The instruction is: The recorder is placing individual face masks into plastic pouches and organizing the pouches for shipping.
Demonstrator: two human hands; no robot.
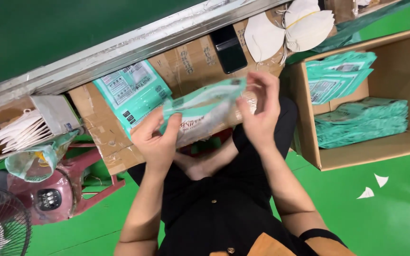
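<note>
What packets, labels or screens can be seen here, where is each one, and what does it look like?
Flat pouch: held between left hand and right hand; teal and clear, white inside.
Second pouch: lying on the cardboard worktop; teal rectangle with a white label panel.
Pouch stacks: inside the open cardboard box at right; teal, piled flat.
Phone: on the worktop's far edge; black slab, dark screen.

A single head-worn camera looks steeply down, close over the person's lap and hands (205, 123), taking in the cardboard bench (191, 61) and green floor (380, 223).
</note>
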